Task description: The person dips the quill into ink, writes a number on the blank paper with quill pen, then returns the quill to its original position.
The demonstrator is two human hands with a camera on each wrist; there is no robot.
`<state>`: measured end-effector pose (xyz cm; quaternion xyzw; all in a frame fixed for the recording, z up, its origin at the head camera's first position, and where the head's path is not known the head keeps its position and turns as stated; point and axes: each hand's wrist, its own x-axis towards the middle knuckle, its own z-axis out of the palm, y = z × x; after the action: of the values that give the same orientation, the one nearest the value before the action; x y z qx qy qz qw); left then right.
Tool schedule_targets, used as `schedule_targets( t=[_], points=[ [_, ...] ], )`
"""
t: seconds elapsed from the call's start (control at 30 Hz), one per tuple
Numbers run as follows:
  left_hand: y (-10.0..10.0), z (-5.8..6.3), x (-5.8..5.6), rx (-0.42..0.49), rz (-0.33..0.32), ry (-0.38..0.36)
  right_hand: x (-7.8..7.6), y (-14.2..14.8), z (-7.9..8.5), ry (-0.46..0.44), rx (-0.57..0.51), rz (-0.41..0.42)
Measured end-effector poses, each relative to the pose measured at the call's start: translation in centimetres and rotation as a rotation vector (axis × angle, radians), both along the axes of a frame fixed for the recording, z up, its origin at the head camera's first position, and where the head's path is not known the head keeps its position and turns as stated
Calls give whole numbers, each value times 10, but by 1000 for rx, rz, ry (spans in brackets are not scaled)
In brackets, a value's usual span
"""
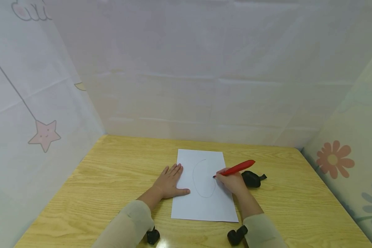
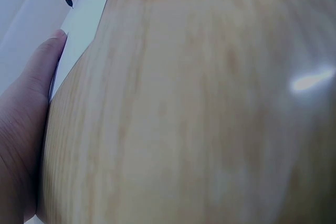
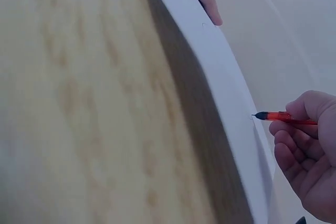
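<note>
A white sheet of paper point(image 1: 201, 210) lies on the wooden table, bearing a thin, unclosed oval line. My right hand point(image 1: 234, 182) pinches a red pen point(image 1: 240, 167) with a dark tip, which meets the paper at the oval's right side. In the right wrist view the thumb and fingers hold the pen point(image 3: 275, 116) close to its tip. My left hand point(image 1: 168, 182) rests flat on the paper's left edge, fingers straight and thumb spread onto the sheet. The left wrist view shows only part of this hand point(image 2: 31, 93).
A black object with a short tab point(image 1: 251, 179) lies just beyond my right hand. Small black pieces hang near both sleeves, one by the left cuff point(image 1: 153, 236) and one by the right point(image 1: 236, 235). Pale printed cloth point(image 1: 189, 86) encloses the wooden table point(image 1: 117, 162) at the back and sides.
</note>
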<state>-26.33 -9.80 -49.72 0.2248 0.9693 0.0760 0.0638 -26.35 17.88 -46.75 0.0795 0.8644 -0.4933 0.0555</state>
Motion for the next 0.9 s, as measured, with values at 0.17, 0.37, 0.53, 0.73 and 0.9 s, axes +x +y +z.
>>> schedule_targets(
  t=[0.17, 0.37, 0.53, 0.73, 0.9],
  points=[
    [0, -3, -2, -3, -1, 0, -5, -1, 2, -2, 16, 13],
    [0, 2, 0, -20, -7, 0, -10, -5, 2, -11, 8, 10],
    [1, 4, 0, -27, -2, 1, -13, -10, 3, -27, -3, -9],
    [1, 6, 1, -23, 2, -1, -14, -14, 6, -44, -14, -14],
    [2, 6, 1, -20, 3, -4, -13, -17, 8, -28, -5, 10]
  ],
)
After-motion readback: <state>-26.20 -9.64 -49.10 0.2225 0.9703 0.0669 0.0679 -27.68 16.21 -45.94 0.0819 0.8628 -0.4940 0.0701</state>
